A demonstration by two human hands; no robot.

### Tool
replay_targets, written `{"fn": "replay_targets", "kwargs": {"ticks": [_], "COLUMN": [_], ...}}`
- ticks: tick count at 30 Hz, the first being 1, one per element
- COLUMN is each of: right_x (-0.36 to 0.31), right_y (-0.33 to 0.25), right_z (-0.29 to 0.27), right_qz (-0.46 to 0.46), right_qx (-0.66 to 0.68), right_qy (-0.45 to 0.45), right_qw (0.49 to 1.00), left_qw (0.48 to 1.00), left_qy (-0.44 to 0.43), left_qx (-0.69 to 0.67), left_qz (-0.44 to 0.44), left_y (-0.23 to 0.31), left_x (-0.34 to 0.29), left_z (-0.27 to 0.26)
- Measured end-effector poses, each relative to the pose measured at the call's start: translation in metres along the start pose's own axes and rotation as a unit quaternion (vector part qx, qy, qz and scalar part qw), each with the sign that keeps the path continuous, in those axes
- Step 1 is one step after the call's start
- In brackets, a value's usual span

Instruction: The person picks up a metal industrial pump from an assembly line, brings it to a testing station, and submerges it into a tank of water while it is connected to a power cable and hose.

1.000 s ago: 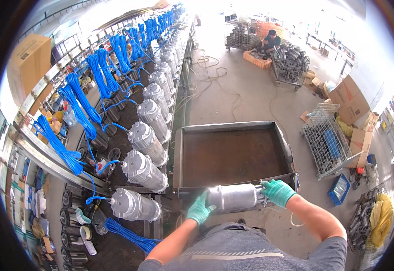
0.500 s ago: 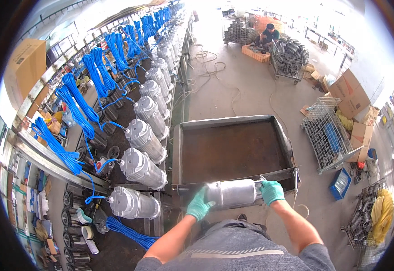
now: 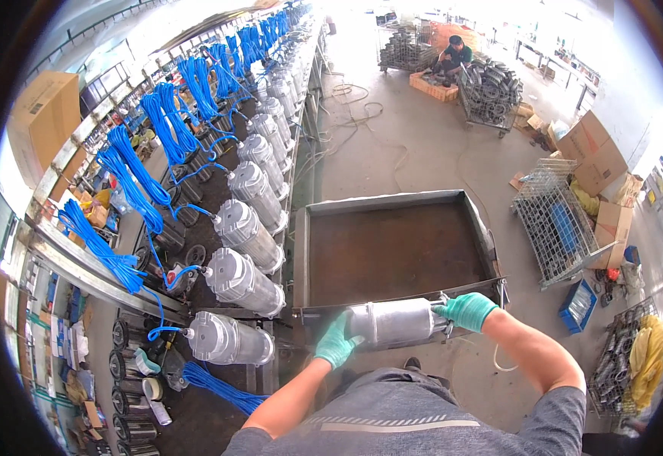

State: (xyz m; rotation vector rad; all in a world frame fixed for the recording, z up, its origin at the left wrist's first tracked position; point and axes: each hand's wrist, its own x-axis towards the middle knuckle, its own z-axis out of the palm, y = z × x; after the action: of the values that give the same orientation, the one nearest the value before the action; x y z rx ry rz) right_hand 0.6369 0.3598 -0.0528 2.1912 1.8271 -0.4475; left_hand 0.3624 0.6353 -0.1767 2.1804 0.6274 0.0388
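A silver cylindrical pump body (image 3: 392, 322) lies on its side at the near edge of a shallow metal tank (image 3: 400, 262) with a brown bottom. My left hand (image 3: 337, 343), in a green glove, presses round its left end with the thumb apart. At the right end, the gloved fingers of my right hand (image 3: 469, 310) close on the metal fitting that sticks out; part of the grip is hidden. Left of the tank, a row of similar silver pump bodies (image 3: 244, 283) stands on a long bench, with blue cables attached.
Coiled blue cables (image 3: 183, 125) hang along the bench rail, and another blue coil (image 3: 221, 385) lies near my left arm. To the right are a wire cage (image 3: 548, 220), a blue crate (image 3: 577, 305) and a yellow cloth (image 3: 648, 363). A person (image 3: 453, 57) sits beside loaded carts farther back.
My right elbow has swung outward and up, and the right hand has turned on the fitting. The pump body stays in nearly the same place, with my left hand still against it.
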Motion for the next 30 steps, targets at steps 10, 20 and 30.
{"fn": "replay_targets", "kwargs": {"ticks": [10,20,30], "right_x": [-0.006,-0.023,-0.067], "right_y": [-0.021,-0.037,0.104], "right_z": [0.024,0.025,0.307], "right_qz": [0.162,0.263,0.617], "right_qx": [0.086,0.417,0.462], "right_qy": [0.092,0.278,0.292], "right_qw": [0.979,0.824,0.566], "left_qw": [1.0,0.992,0.998], "left_qy": [-0.014,0.018,-0.006], "left_qx": [-0.006,-0.121,-0.044], "left_qz": [0.006,-0.012,-0.047], "left_y": [0.0,-0.01,0.032], "left_x": [0.005,0.003,0.001], "left_z": [0.002,0.01,0.009]}}
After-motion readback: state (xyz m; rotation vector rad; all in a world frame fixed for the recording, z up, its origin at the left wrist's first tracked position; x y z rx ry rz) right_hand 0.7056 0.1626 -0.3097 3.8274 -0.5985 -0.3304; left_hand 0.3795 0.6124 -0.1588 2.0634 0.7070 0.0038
